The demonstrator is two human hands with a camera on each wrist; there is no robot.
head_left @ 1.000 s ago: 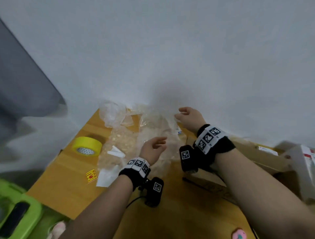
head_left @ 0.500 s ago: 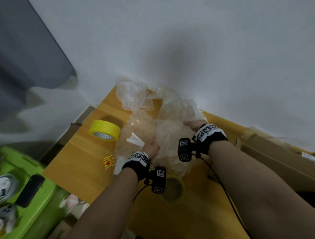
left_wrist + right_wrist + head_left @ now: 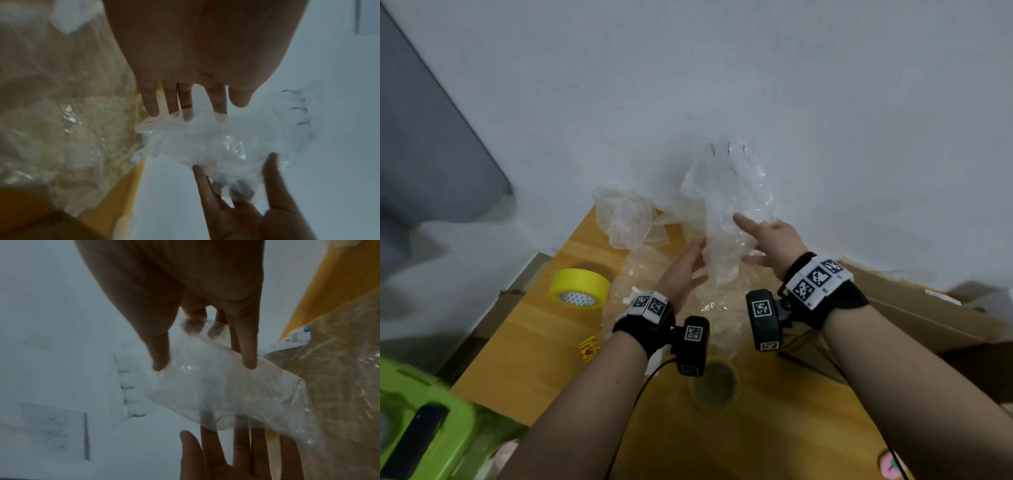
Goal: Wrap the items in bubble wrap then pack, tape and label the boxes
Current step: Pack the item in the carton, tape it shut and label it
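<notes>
Bubble wrap (image 3: 726, 219) hung above the table's (image 3: 524, 342) far edge, between our hands. Our left hand (image 3: 681, 274) touched it with straight, spread fingers; our right hand (image 3: 774, 240) pinched it.

The tabletop (image 3: 524, 346) is orange-yellow wood. On it, a tape roll (image 3: 579, 287) is bright yellow with a white, dotted core, and a sticker (image 3: 589, 348) is yellow with red marks. The bubble wrap (image 3: 726, 219) is clear with dark pen strokes. Beside the tabletop, a bin (image 3: 424, 425) is lime green. The wristbands (image 3: 822, 291) are black with white square-code tags.
</notes>
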